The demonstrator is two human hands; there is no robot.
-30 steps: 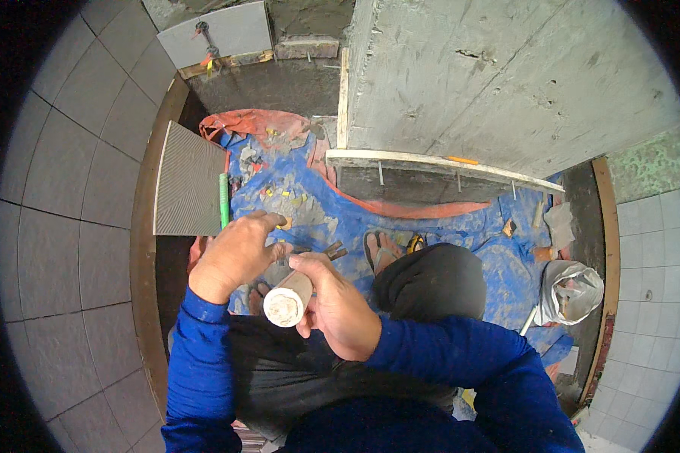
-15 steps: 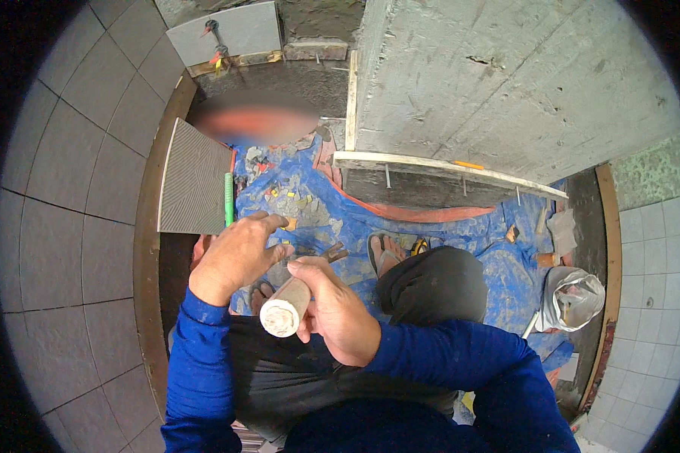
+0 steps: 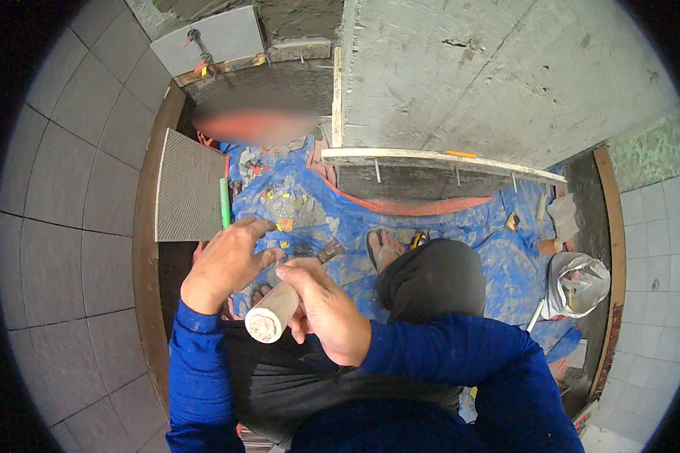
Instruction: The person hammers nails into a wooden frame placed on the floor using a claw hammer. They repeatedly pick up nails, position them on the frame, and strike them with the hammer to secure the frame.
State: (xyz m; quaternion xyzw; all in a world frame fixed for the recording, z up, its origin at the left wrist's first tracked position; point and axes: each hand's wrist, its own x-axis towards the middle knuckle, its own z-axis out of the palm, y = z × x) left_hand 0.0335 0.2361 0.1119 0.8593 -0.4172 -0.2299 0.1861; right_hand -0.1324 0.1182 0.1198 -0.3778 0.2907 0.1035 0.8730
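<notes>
My right hand (image 3: 329,309) is wrapped round a thick, pale round handle (image 3: 273,311). Its blunt end points up at me, and whatever tool sits at its other end is hidden. My left hand (image 3: 229,260) hovers just left of the handle, fingers bent but apart from the thumb, with nothing seen between them. Beyond it, a grey tile (image 3: 193,189) stands at the left, its combed, ridged face showing. A green stick-like handle (image 3: 224,204) lies at the tile's right edge, close to my left fingertips.
A crumpled, mortar-stained blue tarp (image 3: 453,253) covers the floor, littered with small yellow bits. A concrete slab edged by a pale wooden strip (image 3: 438,157) with nails juts in ahead. A whitish sack (image 3: 578,287) stands at the right. Grey wall tiles (image 3: 60,181) rise at the left.
My right hand and the handle have shifted slightly left, and the handle's end now tilts further to the lower left. My left hand has moved a little left and down.
</notes>
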